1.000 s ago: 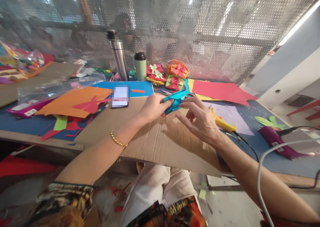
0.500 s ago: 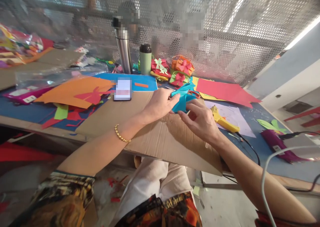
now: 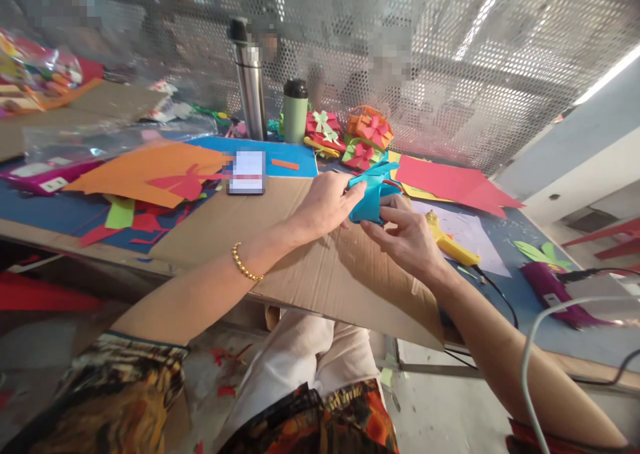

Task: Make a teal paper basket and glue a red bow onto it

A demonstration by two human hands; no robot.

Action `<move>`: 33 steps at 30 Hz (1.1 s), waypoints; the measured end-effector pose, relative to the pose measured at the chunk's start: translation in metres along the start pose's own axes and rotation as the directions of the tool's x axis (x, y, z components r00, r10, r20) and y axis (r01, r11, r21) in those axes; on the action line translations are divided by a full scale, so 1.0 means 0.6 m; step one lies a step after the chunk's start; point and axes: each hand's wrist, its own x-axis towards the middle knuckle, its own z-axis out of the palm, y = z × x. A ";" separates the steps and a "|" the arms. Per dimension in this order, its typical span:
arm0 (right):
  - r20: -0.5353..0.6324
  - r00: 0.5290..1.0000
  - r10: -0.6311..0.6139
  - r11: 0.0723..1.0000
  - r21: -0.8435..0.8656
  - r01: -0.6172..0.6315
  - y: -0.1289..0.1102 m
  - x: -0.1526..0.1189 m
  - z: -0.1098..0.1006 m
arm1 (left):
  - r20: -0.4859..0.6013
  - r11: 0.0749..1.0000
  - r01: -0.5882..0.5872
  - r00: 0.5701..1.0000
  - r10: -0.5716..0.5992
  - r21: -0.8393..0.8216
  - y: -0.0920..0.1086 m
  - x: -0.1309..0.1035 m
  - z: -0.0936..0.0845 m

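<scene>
A folded turquoise paper piece (image 3: 371, 193) is held above a brown cardboard sheet (image 3: 320, 274) on the table. My left hand (image 3: 325, 206) grips its left side with thumb and fingers. From the right and below, my right hand (image 3: 407, 235) pinches the same paper. A gold bead bracelet is on my left wrist. Just beyond my right hand a yellow glue gun (image 3: 447, 241) lies on a pale lilac sheet (image 3: 475, 231).
Orange paper (image 3: 145, 174), red scraps and a phone (image 3: 247, 172) lie at the left. A steel flask (image 3: 249, 81), a green flask (image 3: 295, 111) and folded paper boxes (image 3: 357, 137) stand by a perforated screen. Red paper (image 3: 450, 181) and a purple packet (image 3: 555, 284) lie right; a white cable (image 3: 530, 347) crosses.
My right hand has closed onto the turquoise paper, which went from a long flat shape to a more bunched, folded one. Both hands stay over the cardboard.
</scene>
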 end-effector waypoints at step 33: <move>-0.020 0.999 -0.034 0.996 -0.084 0.032 0.012 0.005 -0.010 | 0.017 0.997 0.075 0.997 -0.075 -0.003 0.003 0.002 0.006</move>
